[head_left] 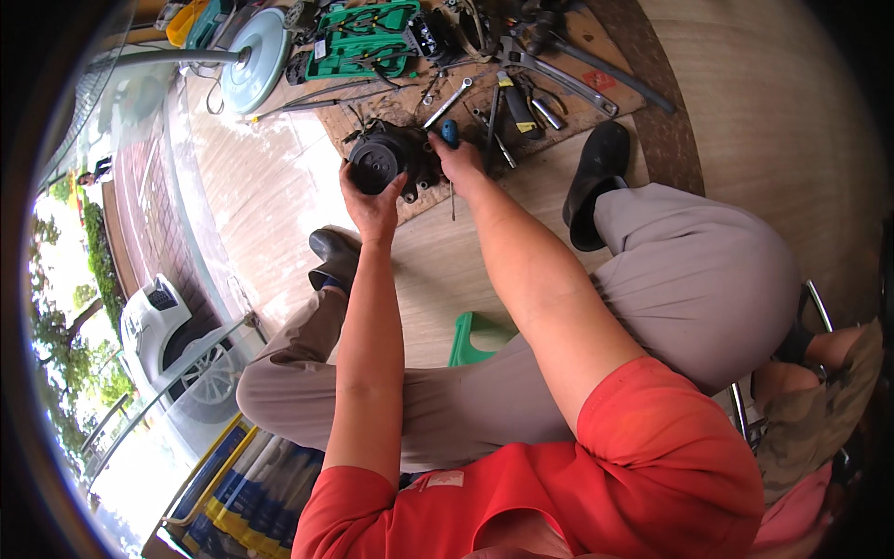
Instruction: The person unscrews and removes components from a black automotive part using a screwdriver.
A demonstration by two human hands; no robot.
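Observation:
A dark, greasy mechanical part with a round black pulley (377, 165) rests at the near edge of a brown board. My left hand (373, 205) grips the pulley's rim, thumb on the right side and fingers on the left. Just right of the part, my right hand (458, 164) is closed around a screwdriver (451, 133). Its blue handle sticks out beyond the fist, and a thin shaft points back toward me below the hand. Whether the right fingers touch the part, I cannot tell.
On the board (605, 107) lie a wrench (448, 102), a large adjustable wrench (559, 77), a yellow-black utility knife (518, 104) and a socket (548, 114). Behind are a green tool case (365, 39) and a pale round base (254, 61). A green stool (473, 337) stands below my arms.

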